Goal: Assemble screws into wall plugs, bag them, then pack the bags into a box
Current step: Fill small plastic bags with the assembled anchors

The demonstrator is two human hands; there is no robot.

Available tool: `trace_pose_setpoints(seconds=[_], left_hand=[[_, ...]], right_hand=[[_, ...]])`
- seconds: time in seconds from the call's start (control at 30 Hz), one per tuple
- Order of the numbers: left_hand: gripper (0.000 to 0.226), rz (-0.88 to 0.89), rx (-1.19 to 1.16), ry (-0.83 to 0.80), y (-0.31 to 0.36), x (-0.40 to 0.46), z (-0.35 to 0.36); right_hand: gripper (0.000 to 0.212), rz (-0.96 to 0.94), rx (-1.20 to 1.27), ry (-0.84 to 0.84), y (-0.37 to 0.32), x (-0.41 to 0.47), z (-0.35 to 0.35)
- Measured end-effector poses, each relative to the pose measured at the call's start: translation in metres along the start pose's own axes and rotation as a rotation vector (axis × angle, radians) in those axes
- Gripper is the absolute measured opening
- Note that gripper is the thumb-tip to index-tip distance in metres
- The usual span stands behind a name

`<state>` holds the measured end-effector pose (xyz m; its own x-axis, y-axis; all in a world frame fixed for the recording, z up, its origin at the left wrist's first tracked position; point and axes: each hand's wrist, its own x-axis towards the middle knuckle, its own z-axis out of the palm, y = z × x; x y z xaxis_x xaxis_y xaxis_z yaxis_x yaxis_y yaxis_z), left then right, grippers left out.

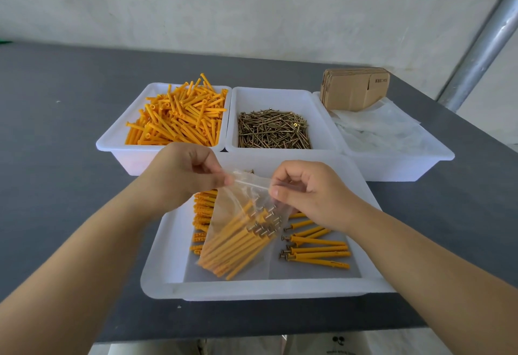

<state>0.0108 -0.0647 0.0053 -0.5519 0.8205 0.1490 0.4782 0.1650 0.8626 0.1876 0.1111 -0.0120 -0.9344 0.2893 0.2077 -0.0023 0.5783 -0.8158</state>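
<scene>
A clear zip bag (241,228) filled with several orange wall plugs with screws in them hangs tilted over the near white tray (252,288). My left hand (182,172) pinches the bag's top left corner. My right hand (305,189) pinches the top right end of the zip strip. More assembled plugs (316,251) lie in the tray to the right of the bag, and another stack (203,209) lies partly hidden behind it on the left.
At the back stand three white bins: loose orange plugs (176,116), brass screws (273,130), and clear bags (384,130) with flat cardboard boxes (354,88) leaning at the rear. A metal pole (482,43) rises at the right. The table is dark grey.
</scene>
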Motion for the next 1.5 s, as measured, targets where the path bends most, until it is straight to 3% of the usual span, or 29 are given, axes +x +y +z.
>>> trace_pose_setpoints(seconds=[0.1, 0.2, 0.3, 0.4, 0.53, 0.63, 0.73, 0.83, 0.97, 1.07, 1.13, 1.27, 1.4, 1.5], left_hand=[[0.028, -0.076, -0.131, -0.084, 0.003, -0.002, 0.004], [0.013, -0.058, -0.038, -0.196, 0.005, -0.005, 0.025], [0.011, -0.043, -0.056, -0.148, 0.003, -0.008, 0.035], [0.015, -0.093, -0.322, -0.09, 0.002, -0.01, 0.03], [0.046, -0.162, -0.597, -0.014, -0.001, -0.008, 0.026], [0.032, -0.201, -0.69, -0.057, 0.001, -0.006, 0.027], [0.019, -0.263, -0.872, -0.072, 0.008, 0.0, 0.025], [0.032, -0.328, -0.952, -0.026, 0.017, 0.013, 0.026], [0.039, -0.344, -1.003, 0.095, 0.022, 0.027, 0.031], [0.029, -0.292, -0.783, 0.246, 0.015, 0.031, 0.034], [0.019, -0.263, -0.612, 0.306, 0.011, 0.031, 0.04], [0.011, -0.159, -0.349, 0.255, 0.002, 0.031, 0.049], [0.008, -0.122, -0.242, 0.236, -0.006, 0.034, 0.047], [0.008, -0.133, -0.225, 0.217, -0.011, 0.035, 0.048]], right_hand=[[0.01, 0.006, 0.019, -0.021, 0.0, 0.0, 0.0], [0.008, 0.016, 0.032, -0.031, 0.002, 0.0, 0.0], [0.007, 0.031, 0.021, 0.003, 0.002, -0.001, 0.0], [0.008, 0.068, 0.046, 0.053, 0.001, -0.001, 0.0], [0.014, 0.125, 0.166, 0.082, 0.001, 0.003, -0.005], [0.017, 0.176, 0.417, 0.064, -0.001, 0.003, -0.006], [0.033, 0.266, 0.63, -0.092, -0.001, 0.005, -0.005], [0.043, 0.351, 0.703, -0.274, -0.001, 0.006, -0.001], [0.034, 0.381, 0.817, -0.108, -0.003, 0.015, -0.01], [0.033, 0.373, 0.832, 0.064, -0.007, 0.037, -0.034], [0.021, 0.378, 0.785, 0.182, -0.008, 0.063, -0.053], [0.02, 0.496, 0.614, 0.384, 0.002, 0.121, -0.075], [0.003, 0.729, 0.522, 0.315, 0.03, 0.151, -0.059], [0.009, 0.865, 0.481, 0.182, 0.047, 0.157, -0.045]])
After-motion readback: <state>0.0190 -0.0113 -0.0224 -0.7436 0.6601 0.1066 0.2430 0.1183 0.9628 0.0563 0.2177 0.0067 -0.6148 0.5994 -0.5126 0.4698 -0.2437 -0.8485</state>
